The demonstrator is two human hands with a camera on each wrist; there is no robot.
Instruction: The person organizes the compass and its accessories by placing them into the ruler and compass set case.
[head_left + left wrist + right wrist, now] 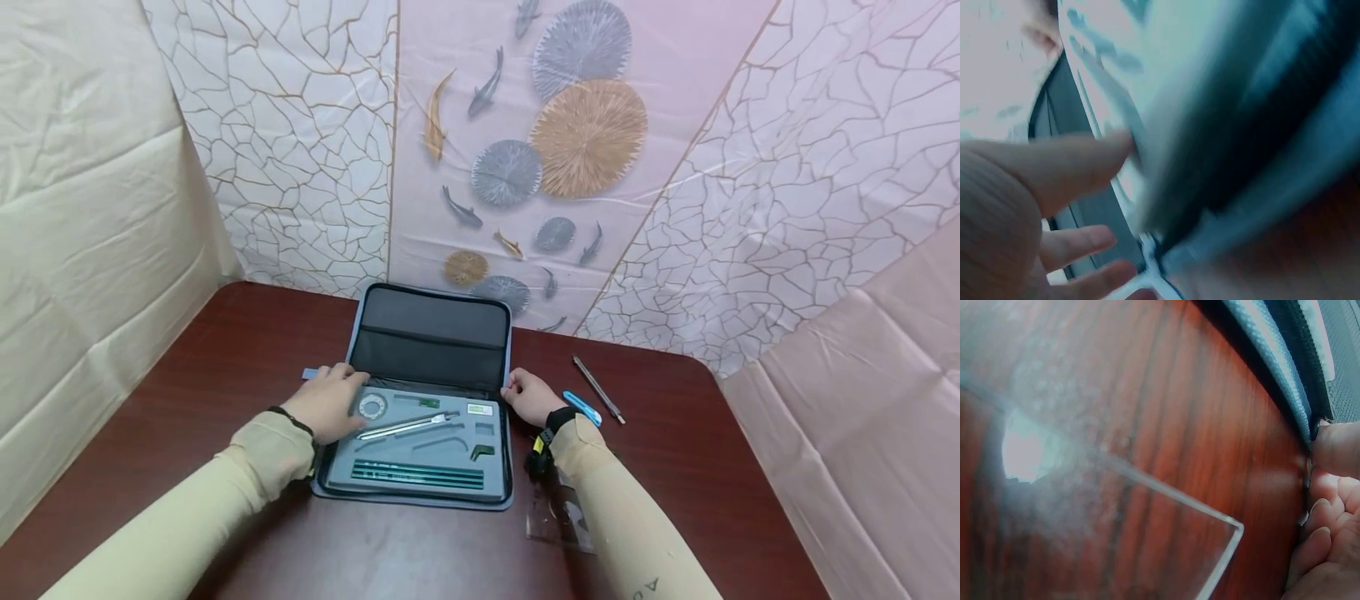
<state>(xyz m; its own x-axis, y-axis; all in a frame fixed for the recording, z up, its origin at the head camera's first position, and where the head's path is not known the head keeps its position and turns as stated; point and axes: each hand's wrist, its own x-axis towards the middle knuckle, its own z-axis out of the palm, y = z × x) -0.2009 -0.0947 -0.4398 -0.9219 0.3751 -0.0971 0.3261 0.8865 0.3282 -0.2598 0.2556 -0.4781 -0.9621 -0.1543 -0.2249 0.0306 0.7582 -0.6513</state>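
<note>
A blue-edged zip case (431, 329) lies unfolded on the table, its dark lid leaning back. Its grey tray (491, 493) holds green pencils (420, 475), a silver pair of compasses (408, 425), a white eraser (480, 409), a round disc (372, 406) and small green pieces. My left hand (330, 402) rests at the case's left side, fingers spread, thumb over the tray's edge; blur hides the exact contact in the left wrist view. At the right hinge corner, my right hand (531, 398) pinches what looks like the zipper pull, mostly hidden by the curled fingers (1319, 544).
Right of the case lie a blue utility knife (582, 407) and a silver pen-like rod (597, 389). A black-and-yellow object (537, 458) and a clear plastic piece (540, 525) sit by my right forearm. Patterned cloth (517, 250) hangs behind the table.
</note>
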